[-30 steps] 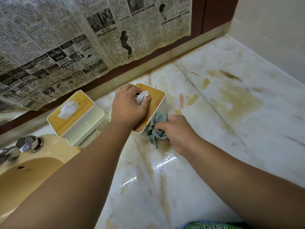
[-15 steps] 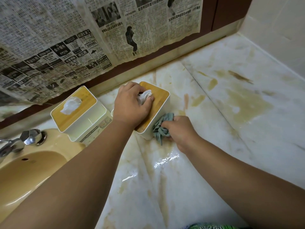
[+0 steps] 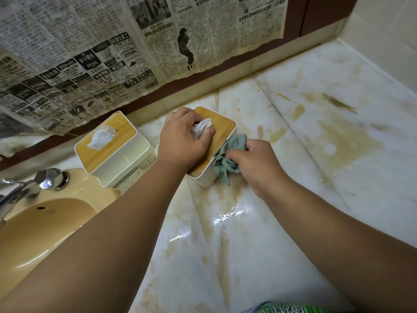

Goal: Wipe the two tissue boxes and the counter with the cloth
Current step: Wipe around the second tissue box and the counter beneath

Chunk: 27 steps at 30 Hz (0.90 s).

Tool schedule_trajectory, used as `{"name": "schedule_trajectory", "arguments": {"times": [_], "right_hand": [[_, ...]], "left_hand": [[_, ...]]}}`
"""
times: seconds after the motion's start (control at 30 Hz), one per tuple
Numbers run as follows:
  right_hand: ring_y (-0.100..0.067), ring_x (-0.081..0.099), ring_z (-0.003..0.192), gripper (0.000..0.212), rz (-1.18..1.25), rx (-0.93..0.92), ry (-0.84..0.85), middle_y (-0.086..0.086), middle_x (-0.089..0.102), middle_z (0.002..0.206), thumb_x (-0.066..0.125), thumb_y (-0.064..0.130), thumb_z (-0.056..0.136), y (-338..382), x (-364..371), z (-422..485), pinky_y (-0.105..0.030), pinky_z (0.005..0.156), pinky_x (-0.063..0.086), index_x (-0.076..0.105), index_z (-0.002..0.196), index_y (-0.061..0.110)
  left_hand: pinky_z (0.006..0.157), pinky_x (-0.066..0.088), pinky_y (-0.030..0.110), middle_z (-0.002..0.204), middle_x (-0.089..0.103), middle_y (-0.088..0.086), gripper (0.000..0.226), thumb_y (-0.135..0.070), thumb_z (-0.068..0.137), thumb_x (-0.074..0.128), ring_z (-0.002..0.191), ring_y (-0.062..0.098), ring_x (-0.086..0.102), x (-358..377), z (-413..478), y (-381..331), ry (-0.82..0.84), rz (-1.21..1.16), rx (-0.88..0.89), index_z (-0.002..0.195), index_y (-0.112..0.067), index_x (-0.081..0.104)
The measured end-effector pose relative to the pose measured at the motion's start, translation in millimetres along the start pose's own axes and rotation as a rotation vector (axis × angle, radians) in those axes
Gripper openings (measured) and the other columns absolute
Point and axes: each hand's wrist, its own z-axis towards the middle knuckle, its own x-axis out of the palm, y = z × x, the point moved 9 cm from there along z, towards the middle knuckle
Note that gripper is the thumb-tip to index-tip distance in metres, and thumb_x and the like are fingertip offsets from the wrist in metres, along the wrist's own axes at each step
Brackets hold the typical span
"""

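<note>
Head view — left hand [image 3: 182, 143] clamps the tissue box [image 3: 223, 128] from above; right hand [image 3: 259, 164] bunches the cloth [image 3: 226, 160] against its side.

The stained marble counter [image 3: 327, 188] carries a left tissue box [image 3: 126, 150] and a right tissue box [image 3: 223, 129].

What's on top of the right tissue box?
The left hand grips its wooden lid, with white tissue sticking up beside it. The hand hides the slot and much of the lid. The cloth touches only the side.
</note>
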Motion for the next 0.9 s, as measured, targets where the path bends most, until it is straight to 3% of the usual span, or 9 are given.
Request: {"name": "schedule_trajectory", "arguments": {"times": [0.1, 0.2, 0.37, 0.47, 0.6, 0.67, 0.77, 0.9], "right_hand": [[-0.015, 0.048, 0.060, 0.008, -0.062, 0.036, -0.039, -0.001, 0.054, 0.062, 0.067, 0.011, 0.073, -10.9, -7.8, 19.1, -0.030, 0.057, 0.042, 0.062, 0.067, 0.012], [-0.017, 0.051, 0.058, 0.008, -0.122, 0.070, -0.069, -0.002, 0.057, 0.062, 0.066, 0.013, 0.072, -26.2, -3.2, 18.3, -0.030, 0.055, 0.045, 0.061, 0.067, 0.008], [-0.023, 0.065, 0.069, 0.016, -0.092, 0.182, 0.209, -0.009, 0.068, 0.070, 0.073, 0.014, 0.071, -53.0, 32.9, -13.9, -0.036, 0.065, 0.056, 0.069, 0.077, -0.001], [-0.029, 0.073, 0.082, 0.023, -0.020, 0.138, 0.311, -0.022, 0.075, 0.089, 0.073, 0.015, 0.072, -42.4, 31.8, -24.8, -0.044, 0.078, 0.059, 0.074, 0.088, -0.002], [-0.021, 0.070, 0.081, 0.011, 0.165, 0.052, 0.419, -0.014, 0.074, 0.090, 0.065, -0.003, 0.089, -7.1, 12.1, -38.5, -0.030, 0.070, 0.056, 0.071, 0.097, 0.000], [-0.016, 0.069, 0.077, 0.012, -0.027, -0.024, 0.453, -0.007, 0.075, 0.086, 0.066, -0.002, 0.089, 1.9, -3.0, -45.4, -0.028, 0.068, 0.056, 0.072, 0.096, 0.005], [-0.008, 0.062, 0.066, 0.009, -0.556, -0.193, 0.441, 0.004, 0.069, 0.073, 0.068, 0.008, 0.081, 1.0, -16.0, -56.9, -0.031, 0.065, 0.052, 0.070, 0.084, 0.016], [-0.016, 0.062, 0.077, 0.014, -1.008, -0.306, 0.489, 0.002, 0.061, 0.084, 0.060, 0.013, 0.075, -19.5, -8.5, -78.7, -0.031, 0.068, 0.051, 0.065, 0.086, 0.019]], "left_hand": [[0.082, 0.041, 0.028, 0.101, 0.064, -0.006, 0.025, -0.042, 0.082, 0.072, 0.095, 0.019, 0.054, -0.4, 0.0, 0.3, -0.002, 0.005, -0.006, 0.093, -0.020, 0.070], [0.082, 0.040, 0.028, 0.101, 0.064, -0.006, 0.025, -0.042, 0.082, 0.073, 0.095, 0.019, 0.054, -0.6, 0.4, 0.7, -0.004, 0.012, -0.008, 0.094, -0.020, 0.070], [0.083, 0.036, 0.025, 0.103, 0.064, -0.006, 0.026, -0.042, 0.083, 0.072, 0.097, 0.019, 0.054, -2.0, 0.6, -0.6, 0.000, 0.017, -0.015, 0.095, -0.020, 0.071], [0.082, 0.035, 0.025, 0.102, 0.063, -0.007, 0.027, -0.044, 0.083, 0.071, 0.098, 0.017, 0.054, -2.0, 0.6, -0.5, 0.002, 0.018, -0.017, 0.095, -0.021, 0.071], [0.079, 0.034, 0.026, 0.099, 0.062, -0.007, 0.027, -0.045, 0.083, 0.070, 0.095, 0.016, 0.053, -3.2, 1.1, -0.7, 0.000, 0.025, -0.018, 0.095, -0.021, 0.071], [0.079, 0.033, 0.026, 0.100, 0.061, -0.007, 0.028, -0.046, 0.084, 0.069, 0.094, 0.016, 0.051, -3.5, 0.6, -0.9, 0.004, 0.043, -0.022, 0.097, -0.020, 0.071], [0.079, 0.032, 0.026, 0.103, 0.061, -0.007, 0.031, -0.048, 0.088, 0.065, 0.093, 0.014, 0.047, -1.7, 0.2, -2.4, 0.028, 0.071, -0.029, 0.101, -0.020, 0.070], [0.082, 0.034, 0.028, 0.105, 0.061, -0.007, 0.036, -0.051, 0.095, 0.054, 0.100, 0.018, 0.050, -2.4, 0.1, -5.6, 0.058, 0.076, -0.040, 0.104, -0.020, 0.070]]}}
